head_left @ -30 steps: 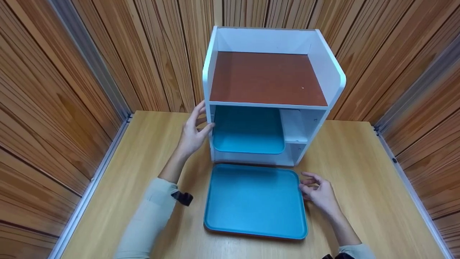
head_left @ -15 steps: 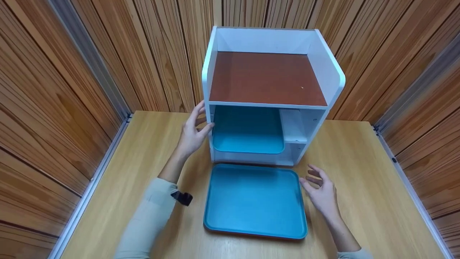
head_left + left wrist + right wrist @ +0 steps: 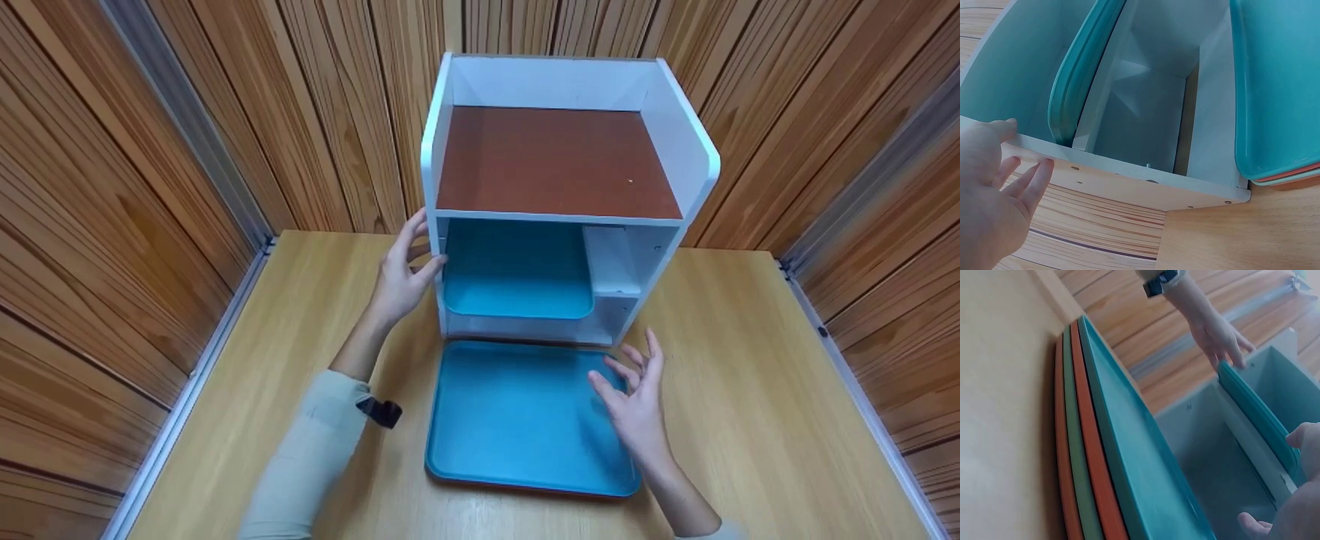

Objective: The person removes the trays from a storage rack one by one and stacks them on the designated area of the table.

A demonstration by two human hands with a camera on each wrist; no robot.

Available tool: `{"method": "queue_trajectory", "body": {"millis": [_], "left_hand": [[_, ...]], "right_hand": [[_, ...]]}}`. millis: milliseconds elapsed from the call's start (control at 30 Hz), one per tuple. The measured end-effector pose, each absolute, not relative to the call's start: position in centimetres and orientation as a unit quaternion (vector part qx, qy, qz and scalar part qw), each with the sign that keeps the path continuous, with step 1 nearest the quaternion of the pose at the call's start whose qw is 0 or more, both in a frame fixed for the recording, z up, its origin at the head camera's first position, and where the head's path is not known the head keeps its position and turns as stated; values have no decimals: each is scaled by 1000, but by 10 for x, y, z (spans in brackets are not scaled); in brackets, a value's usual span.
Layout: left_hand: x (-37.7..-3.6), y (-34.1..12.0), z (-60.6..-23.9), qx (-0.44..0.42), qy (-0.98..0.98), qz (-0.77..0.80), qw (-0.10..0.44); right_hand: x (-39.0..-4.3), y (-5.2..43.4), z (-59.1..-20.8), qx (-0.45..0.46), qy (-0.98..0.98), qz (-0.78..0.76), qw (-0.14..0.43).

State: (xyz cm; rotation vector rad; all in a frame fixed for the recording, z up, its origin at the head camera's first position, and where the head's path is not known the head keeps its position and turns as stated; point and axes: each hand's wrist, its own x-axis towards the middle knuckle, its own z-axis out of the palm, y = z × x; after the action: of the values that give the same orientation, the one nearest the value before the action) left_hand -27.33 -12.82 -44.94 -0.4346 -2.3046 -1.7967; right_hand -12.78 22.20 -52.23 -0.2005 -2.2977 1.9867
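Observation:
A white shelf unit (image 3: pixel 694 161) with a brown top board stands on the table. My left hand (image 3: pixel 401 281) grips its left side panel (image 3: pixel 1112 164), thumb at the inner edge and fingers on the outer face. Blue trays (image 3: pixel 517 274) lie stacked on the middle shelf, their front edge sticking out. On the table before the unit is a second stack, topped by a blue tray (image 3: pixel 510 420); orange and green trays (image 3: pixel 1079 422) show under it in the right wrist view. My right hand (image 3: pixel 637 412) hovers over that stack's right edge, fingers spread, holding nothing.
Wood-panelled walls (image 3: pixel 330 112) enclose the table (image 3: pixel 750 390) at the back and both sides, with metal strips (image 3: pixel 210 330) along the side edges. To the right of the shelved trays a strip of the white shelf (image 3: pixel 611 262) shows. A low compartment (image 3: pixel 1140 118) lies beneath.
My right hand has left the right rim of the front tray stack and moved up and left over it, fingers spreading. My left hand stays at the side panel.

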Motion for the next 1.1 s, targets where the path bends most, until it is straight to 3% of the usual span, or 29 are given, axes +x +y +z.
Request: {"method": "queue_trajectory", "body": {"millis": [1100], "left_hand": [[-274, -127, -450, -145, -782, -597, 100]], "right_hand": [[-166, 140, -505, 30, -697, 711, 88]]}}
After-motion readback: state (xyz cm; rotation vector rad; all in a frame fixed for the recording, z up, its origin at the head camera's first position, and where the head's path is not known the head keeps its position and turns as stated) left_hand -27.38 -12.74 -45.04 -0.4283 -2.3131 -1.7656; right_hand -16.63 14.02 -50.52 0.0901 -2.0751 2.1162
